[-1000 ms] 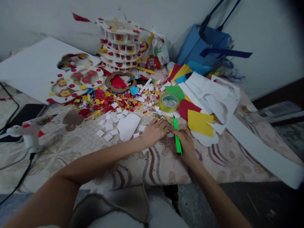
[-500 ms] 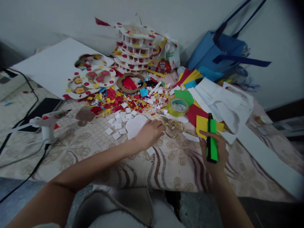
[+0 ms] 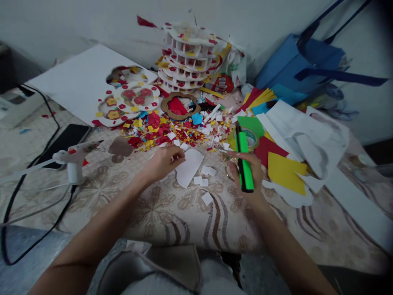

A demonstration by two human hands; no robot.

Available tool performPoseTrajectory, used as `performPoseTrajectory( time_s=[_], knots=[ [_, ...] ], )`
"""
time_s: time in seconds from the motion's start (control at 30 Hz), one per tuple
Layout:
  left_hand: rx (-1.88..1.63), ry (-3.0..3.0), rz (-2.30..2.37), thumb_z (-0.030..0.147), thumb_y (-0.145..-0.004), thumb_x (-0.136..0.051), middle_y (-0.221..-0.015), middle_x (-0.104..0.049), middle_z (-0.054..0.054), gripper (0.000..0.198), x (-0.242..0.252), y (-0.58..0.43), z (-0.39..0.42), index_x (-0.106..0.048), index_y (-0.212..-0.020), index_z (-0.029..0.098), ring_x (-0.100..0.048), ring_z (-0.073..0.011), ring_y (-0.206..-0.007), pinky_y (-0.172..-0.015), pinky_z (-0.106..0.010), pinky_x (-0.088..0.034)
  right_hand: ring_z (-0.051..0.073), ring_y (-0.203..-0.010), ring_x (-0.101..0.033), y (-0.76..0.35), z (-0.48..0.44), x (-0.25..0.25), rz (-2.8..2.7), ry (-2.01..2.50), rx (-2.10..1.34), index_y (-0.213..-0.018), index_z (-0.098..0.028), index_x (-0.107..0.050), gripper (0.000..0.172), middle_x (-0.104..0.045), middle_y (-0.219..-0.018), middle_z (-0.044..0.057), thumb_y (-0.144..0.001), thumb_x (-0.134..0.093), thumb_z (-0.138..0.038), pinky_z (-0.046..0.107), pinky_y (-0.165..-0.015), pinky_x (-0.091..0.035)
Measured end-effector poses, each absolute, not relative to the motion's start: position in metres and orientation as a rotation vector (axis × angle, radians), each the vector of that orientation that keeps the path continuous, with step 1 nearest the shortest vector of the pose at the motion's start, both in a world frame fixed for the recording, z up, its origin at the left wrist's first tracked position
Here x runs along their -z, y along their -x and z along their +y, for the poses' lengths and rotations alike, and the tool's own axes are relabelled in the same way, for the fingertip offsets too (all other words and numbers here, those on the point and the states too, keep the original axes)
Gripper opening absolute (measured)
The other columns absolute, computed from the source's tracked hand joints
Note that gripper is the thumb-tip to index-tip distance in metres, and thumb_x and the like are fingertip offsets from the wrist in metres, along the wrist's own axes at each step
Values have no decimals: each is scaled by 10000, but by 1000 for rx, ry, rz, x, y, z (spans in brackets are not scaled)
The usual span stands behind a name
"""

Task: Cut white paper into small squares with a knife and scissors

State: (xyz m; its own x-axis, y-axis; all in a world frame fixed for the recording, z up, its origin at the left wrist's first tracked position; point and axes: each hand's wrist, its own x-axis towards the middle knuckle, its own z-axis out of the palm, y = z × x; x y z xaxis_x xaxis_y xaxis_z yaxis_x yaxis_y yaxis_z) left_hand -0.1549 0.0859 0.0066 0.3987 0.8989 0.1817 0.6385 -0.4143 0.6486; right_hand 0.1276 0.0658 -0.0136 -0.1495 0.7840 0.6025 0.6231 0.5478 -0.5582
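My right hand (image 3: 250, 174) grips a long green and black stick-shaped tool (image 3: 244, 159), held upright; its exact kind is unclear. It hovers over gold-handled scissors (image 3: 229, 169), which it partly hides. My left hand (image 3: 164, 162) lies at the left edge of a white scalloped paper piece (image 3: 188, 168), its fingers curled together; whatever they pinch is hidden. Small white squares (image 3: 207, 199) lie to the right of that piece, and others are partly covered by my left hand. Behind the tool is a roll of clear tape (image 3: 250, 138).
A tiered white paper model (image 3: 187, 57) stands at the back beside colourful paper scraps (image 3: 156, 127). A glue gun (image 3: 75, 162) and a phone (image 3: 66, 143) sit at left with cables. Yellow paper (image 3: 285, 172), white sheets (image 3: 285, 127) and a blue bag (image 3: 297, 65) are at right.
My left hand has moved left across the white scalloped piece, uncovering small squares on its right. My right hand has moved left with the green and black tool, over the scissors. The view has shifted slightly.
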Motion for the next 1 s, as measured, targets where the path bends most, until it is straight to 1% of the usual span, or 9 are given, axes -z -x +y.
performPoseTrajectory(
  time_s=[0.1, 0.17, 0.23, 0.33, 0.5, 0.67, 0.77, 0.87, 1.0],
  knots=[
    [-586, -2241, 1211, 169, -831, -633, -919, -613, -43, 84, 0, 148, 77, -633, -915, 159, -591, -143, -783, -708, -255, -477, 244, -857, -651, -122, 59, 23, -2037, 1101, -234, -1124, -298, -519, 271, -656, -981, 43, -880, -619, -237, 405, -725, -525],
    [-510, -2304, 1219, 141, -815, -649, -986, -598, -68, 129, 3, 143, 73, -628, -942, 155, -587, -183, -886, -784, -298, -481, 244, -894, -643, -120, 58, 25, -2139, 1056, -279, -1113, -291, -549, 262, -659, -967, 38, -871, -640, -250, 389, -750, -522],
    [-456, -2341, 1245, 123, -823, -630, -982, -586, -77, 104, 6, 140, 71, -615, -923, 150, -573, -207, -929, -816, -325, -476, 243, -931, -626, -119, 59, 25, -2225, 1017, -322, -1143, -287, -545, 283, -656, -993, 43, -877, -636, -254, 386, -780, -515],
    [-420, -2354, 1252, 116, -855, -573, -934, -570, -67, 39, 8, 139, 70, -588, -854, 152, -562, -197, -894, -788, -313, -471, 247, -924, -597, -120, 61, 26, -2318, 1023, -378, -1185, -274, -527, 301, -633, -981, 64, -896, -599, -224, 391, -778, -502],
    [-417, -2358, 1218, 112, -889, -499, -883, -568, -54, 98, 4, 142, 70, -554, -820, 156, -555, -179, -836, -746, -291, -455, 244, -857, -577, -124, 61, 26, -2320, 1036, -423, -1177, -272, -534, 299, -603, -895, 58, -895, -567, -180, 381, -732, -482],
    [-437, -2325, 1249, 131, -916, -466, -934, -599, -67, 123, 2, 143, 70, -584, -938, 157, -577, -180, -852, -760, -292, -463, 209, -835, -618, -121, 59, 24, -2184, 972, -513, -1142, -283, -528, 279, -625, -943, 37, -880, -622, -251, 344, -724, -492],
    [-469, -2334, 1238, 155, -920, -478, -953, -610, -73, 127, 4, 141, 70, -596, -968, 156, -588, -188, -875, -776, -299, -470, 220, -864, -608, -117, 65, 24, -2122, 1038, -432, -1136, -300, -534, 269, -613, -939, 34, -892, -561, -191, 349, -742, -480],
    [-495, -2343, 1221, 169, -927, -476, -917, -613, -68, 131, 6, 138, 69, -605, -944, 154, -590, -185, -851, -759, -295, -471, 248, -905, -569, -112, 74, 22, -2199, 1063, -457, -1152, -276, -536, 343, -584, -936, 50, -841, -531, -130, 360, -756, -456],
    [-529, -2355, 1209, 164, -924, -488, -876, -617, -58, 120, 6, 135, 66, -606, -915, 149, -592, -184, -825, -736, -291, -467, 271, -915, -521, -108, 80, 16, -2339, 1011, -584, -1152, -220, -523, 429, -543, -927, 68, -737, -536, -111, 371, -765, -427]
  ],
)
